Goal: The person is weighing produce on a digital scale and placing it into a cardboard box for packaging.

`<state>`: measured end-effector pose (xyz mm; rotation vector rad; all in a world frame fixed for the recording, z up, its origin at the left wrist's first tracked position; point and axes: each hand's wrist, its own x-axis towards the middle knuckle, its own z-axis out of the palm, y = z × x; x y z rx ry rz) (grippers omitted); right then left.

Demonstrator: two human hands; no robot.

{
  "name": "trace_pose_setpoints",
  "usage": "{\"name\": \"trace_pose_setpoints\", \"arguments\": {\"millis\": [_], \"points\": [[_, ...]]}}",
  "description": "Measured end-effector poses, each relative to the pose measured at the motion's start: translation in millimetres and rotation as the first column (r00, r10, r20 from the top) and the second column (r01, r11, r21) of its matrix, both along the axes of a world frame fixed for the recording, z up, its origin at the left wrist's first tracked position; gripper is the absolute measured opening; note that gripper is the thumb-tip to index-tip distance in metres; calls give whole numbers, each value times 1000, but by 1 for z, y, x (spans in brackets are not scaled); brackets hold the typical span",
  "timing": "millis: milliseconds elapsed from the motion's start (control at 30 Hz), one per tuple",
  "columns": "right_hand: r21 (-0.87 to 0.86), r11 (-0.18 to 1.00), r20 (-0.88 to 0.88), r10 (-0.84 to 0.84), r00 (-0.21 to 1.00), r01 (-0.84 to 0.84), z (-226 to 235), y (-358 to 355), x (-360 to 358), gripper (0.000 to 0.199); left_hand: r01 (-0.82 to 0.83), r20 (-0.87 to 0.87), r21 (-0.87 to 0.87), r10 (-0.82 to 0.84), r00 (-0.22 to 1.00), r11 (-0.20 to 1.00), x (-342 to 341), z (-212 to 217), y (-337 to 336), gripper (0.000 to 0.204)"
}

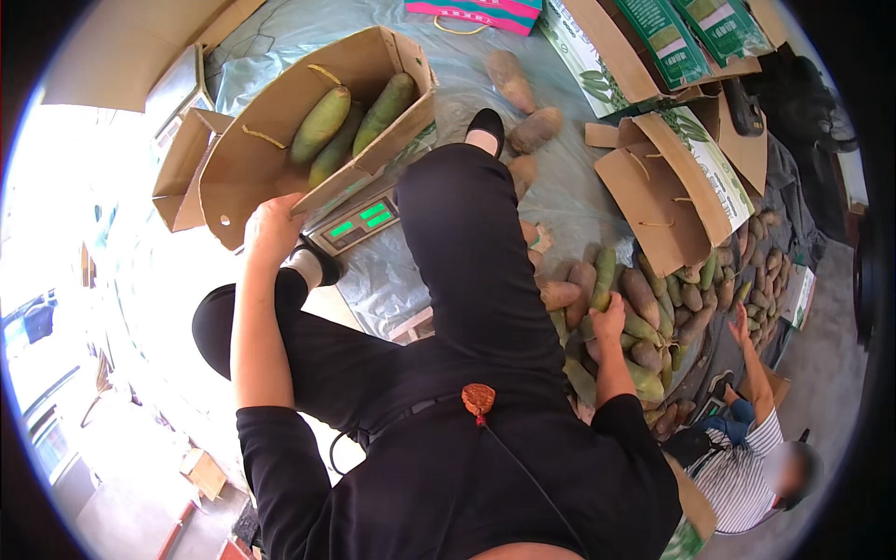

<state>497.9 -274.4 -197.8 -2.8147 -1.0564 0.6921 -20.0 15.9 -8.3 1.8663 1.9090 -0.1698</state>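
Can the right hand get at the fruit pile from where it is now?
Probably yes. The right hand already rests on the fruit pile, with nothing between them. The left hand is busy gripping the edge of the cardboard box on the scale.

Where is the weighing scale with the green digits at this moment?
In the head view the weighing scale sits left of centre on the plastic sheet, directly under the open cardboard box that the left hand grips, beside the person's black-trousered knee.
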Motion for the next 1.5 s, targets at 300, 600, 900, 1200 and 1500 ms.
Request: {"name": "trace_pose_setpoints", "arguments": {"millis": [300,600,900,1200,1500], "points": [[658,731,-502,247,829,180,112,162,-23,54,58,-5,53,-58,998,997,0,5,-4,28],[907,275,-406,773,488,319,240,320,-168,49,57,11,51,-58,998,997,-2,1,-3,22],[760,645,-591,632,502,83,167,335,-153,37,78,18,58,-80,997,995,-6,-6,1,26],[385,923,-299,157,941,-32,18,174,47,37,56,90,5,-56,994,998,-2,-6,-2,27],[-112,902,-240,-431,870,416,-69,23,73,45,52,133,13,-53,990,999,-4,-13,-2,25]]}}
